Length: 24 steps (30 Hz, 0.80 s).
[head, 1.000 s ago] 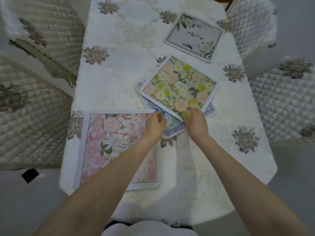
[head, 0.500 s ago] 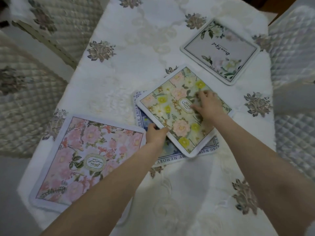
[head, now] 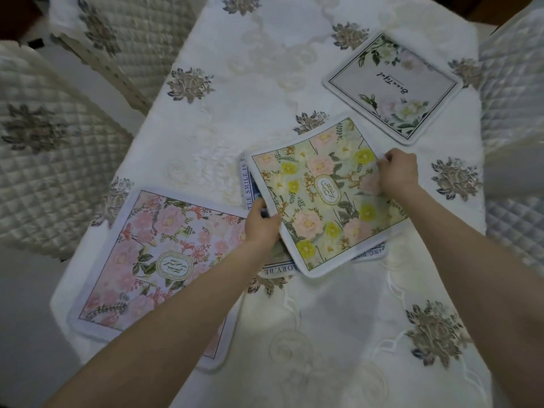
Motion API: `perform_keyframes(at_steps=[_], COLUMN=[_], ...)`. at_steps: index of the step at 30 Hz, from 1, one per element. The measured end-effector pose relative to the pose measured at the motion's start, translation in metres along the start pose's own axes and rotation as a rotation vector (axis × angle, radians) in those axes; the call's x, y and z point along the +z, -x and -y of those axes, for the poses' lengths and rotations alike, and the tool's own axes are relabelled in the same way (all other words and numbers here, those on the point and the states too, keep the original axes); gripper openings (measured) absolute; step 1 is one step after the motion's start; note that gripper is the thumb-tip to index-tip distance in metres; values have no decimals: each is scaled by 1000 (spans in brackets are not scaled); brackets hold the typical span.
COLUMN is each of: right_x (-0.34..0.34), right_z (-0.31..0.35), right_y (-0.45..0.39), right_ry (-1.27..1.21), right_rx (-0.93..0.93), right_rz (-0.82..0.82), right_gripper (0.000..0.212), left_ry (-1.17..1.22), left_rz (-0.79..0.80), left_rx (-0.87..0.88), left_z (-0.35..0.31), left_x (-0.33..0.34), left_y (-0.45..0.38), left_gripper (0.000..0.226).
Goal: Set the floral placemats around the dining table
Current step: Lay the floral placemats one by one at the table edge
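A yellow-and-pink floral placemat (head: 321, 198) lies tilted at the table's middle, on top of a blue-bordered placemat (head: 246, 184) of which only edges show. My left hand (head: 261, 225) grips the yellow mat's near-left edge. My right hand (head: 397, 172) pinches its far-right edge. A pink floral placemat (head: 159, 254) lies flat at the near-left corner, partly under my left forearm. A grey placemat (head: 391, 86) with white flowers rests at the far right.
A white embroidered tablecloth (head: 265, 83) covers the dining table. Quilted chair covers stand at the left (head: 53, 172), the far left (head: 123, 33) and the right (head: 512, 113). Grey floor shows at the lower left.
My right hand has slid from the yellow mat's middle to its far-right edge and closed on it. The mat has turned a little. The camera has moved closer.
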State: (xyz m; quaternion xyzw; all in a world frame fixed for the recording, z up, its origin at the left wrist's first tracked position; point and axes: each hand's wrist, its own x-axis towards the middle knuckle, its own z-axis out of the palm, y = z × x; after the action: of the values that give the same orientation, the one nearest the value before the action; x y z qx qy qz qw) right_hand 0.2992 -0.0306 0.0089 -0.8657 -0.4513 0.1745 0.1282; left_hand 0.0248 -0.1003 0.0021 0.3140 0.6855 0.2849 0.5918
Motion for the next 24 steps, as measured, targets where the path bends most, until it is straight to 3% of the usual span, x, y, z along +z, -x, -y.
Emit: perform_keyframes(at_steps=[8, 14, 24], right_x=[-17, 22, 113], right_z=[9, 37, 110], right_y=[104, 204, 335], right_ry=[-206, -371, -478], right_rx=[47, 138, 261], right_rz=[-70, -71, -26], right_gripper=[23, 24, 21], left_ry=[-144, -267, -463], left_rz=[-23, -25, -55], left_rx=[160, 229, 185], left_z=[-8, -2, 33], left_x=[-71, -160, -299], left_y=[19, 9, -14], left_gripper=[16, 15, 41])
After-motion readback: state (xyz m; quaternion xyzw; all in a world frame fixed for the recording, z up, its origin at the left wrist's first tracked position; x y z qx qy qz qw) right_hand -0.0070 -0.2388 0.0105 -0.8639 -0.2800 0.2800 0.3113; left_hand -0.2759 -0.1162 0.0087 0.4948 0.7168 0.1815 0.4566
